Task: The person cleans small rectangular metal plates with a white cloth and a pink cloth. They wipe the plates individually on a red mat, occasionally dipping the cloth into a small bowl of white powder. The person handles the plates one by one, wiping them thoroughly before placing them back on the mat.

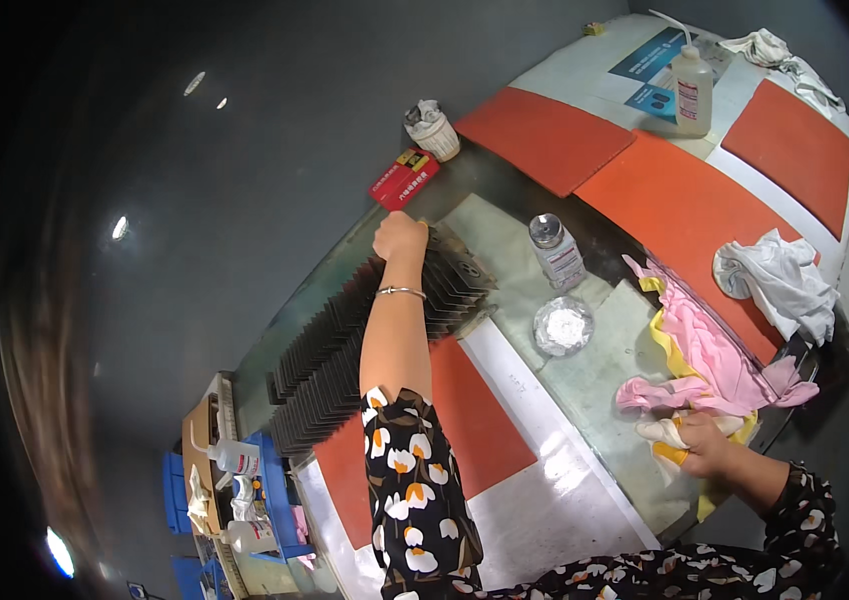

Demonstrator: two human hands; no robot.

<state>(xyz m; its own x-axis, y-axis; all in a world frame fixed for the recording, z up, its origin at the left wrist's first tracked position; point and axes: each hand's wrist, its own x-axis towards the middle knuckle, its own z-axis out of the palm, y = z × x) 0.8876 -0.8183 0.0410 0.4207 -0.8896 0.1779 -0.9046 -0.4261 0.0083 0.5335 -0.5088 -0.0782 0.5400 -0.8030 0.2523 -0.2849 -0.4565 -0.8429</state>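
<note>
My left hand is closed at the far end of a long row of thin dark plates. Its fingers are hidden from view, so what they grip cannot be made out. Just beyond it lies a red box. At the right, my right hand is closed on a whitish cloth with yellow showing beside the fingers. A pink cloth with yellow parts lies just beyond that hand.
A capped clear bottle and a round silvery dish stand mid-table. Orange-red mats cover the right side, with a spouted bottle and a white cloth. Behind the red box is a paper-filled cup. Bottles sit lower left.
</note>
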